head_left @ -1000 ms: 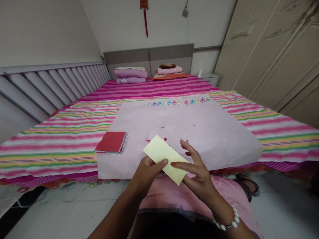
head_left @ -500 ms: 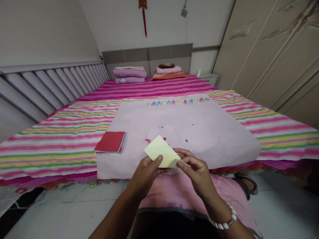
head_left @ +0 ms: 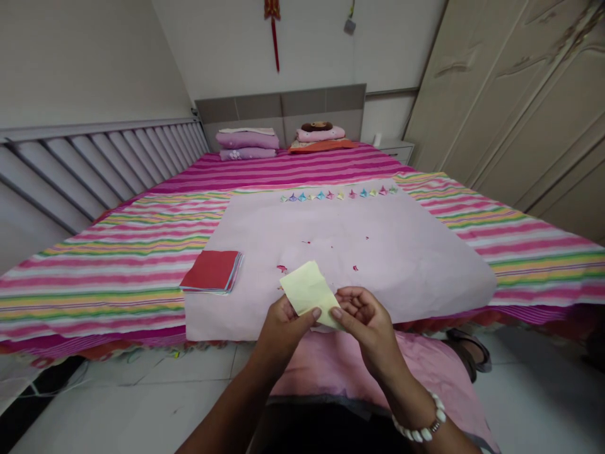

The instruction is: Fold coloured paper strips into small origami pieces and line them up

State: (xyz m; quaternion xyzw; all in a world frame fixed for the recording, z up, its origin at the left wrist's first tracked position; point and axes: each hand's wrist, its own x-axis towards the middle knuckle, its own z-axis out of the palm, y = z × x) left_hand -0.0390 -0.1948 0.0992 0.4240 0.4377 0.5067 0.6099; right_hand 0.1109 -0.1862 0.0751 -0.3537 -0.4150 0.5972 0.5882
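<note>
A pale yellow sheet of paper point(head_left: 309, 291) is held up over the near edge of the white sheet point(head_left: 255, 233). My left hand point(head_left: 286, 328) grips its lower left side, thumb on top and fingers beneath. My right hand point(head_left: 366, 321), with a beaded bracelet at the wrist, pinches the lower right corner between thumb and fingers. Left of my hands lies a stack of square papers point(head_left: 211, 270) with a red one on top. Small red paper scraps point(head_left: 282, 268) are scattered beyond the yellow paper.
Several small folded paper pieces point(head_left: 340, 195) in different colours form a row along the white sheet's far edge. A striped bedspread point(head_left: 137, 246) surrounds it. A metal railing point(head_left: 113, 157) runs along the left, a wardrobe point(head_left: 510, 107) stands right, and a pink cushion point(head_left: 321, 366) is below my hands.
The yellow paper has turned in my hands, its upper corner shifting right. My thumbs have come closer together at its lower edge. The stack and the row of folded pieces stay put.
</note>
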